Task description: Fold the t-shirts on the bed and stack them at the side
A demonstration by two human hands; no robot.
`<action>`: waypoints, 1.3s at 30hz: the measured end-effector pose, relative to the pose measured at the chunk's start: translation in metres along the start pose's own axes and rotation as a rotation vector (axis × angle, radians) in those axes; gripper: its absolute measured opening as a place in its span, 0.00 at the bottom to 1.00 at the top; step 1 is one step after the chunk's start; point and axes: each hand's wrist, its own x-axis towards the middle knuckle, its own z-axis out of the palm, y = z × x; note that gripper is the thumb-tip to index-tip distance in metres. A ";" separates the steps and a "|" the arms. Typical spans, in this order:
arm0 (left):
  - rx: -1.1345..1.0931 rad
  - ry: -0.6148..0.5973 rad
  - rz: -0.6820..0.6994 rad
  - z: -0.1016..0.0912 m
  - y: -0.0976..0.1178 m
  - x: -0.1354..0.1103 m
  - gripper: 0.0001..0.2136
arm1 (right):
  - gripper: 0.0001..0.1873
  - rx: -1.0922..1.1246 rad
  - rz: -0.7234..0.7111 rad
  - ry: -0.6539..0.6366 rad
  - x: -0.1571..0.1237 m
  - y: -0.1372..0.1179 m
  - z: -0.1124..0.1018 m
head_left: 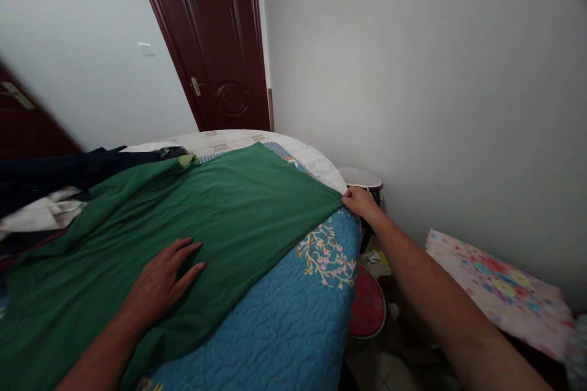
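Observation:
A large green cloth [215, 208] lies spread over a blue quilted cover [284, 324] with a flower pattern. My left hand [162, 278] rests flat on the green cloth, fingers stretched out and apart. My right hand [360, 203] is closed on the far right corner of the green cloth, at the edge of the blue cover, with my arm stretched out.
Dark and pale clothes [55, 189] are piled at the left. A white stool [361, 178] and a red round stool [367, 308] stand beside the cover's edge. A flowered cloth [499, 287] lies at the right by the wall. A dark red door [215, 43] is behind.

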 end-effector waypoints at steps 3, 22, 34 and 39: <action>0.005 0.003 0.010 0.000 -0.001 -0.001 0.27 | 0.11 -0.143 0.050 0.087 -0.002 -0.015 -0.007; 0.080 0.000 0.024 0.006 -0.006 -0.010 0.31 | 0.36 -0.192 -0.408 -0.161 0.088 -0.156 0.095; 0.114 -0.027 -0.038 0.003 0.003 -0.010 0.33 | 0.31 -0.211 -0.414 0.077 0.094 -0.161 0.100; 0.143 -0.098 -0.134 -0.001 0.012 -0.007 0.35 | 0.36 -0.094 -0.802 -0.177 0.039 -0.204 0.111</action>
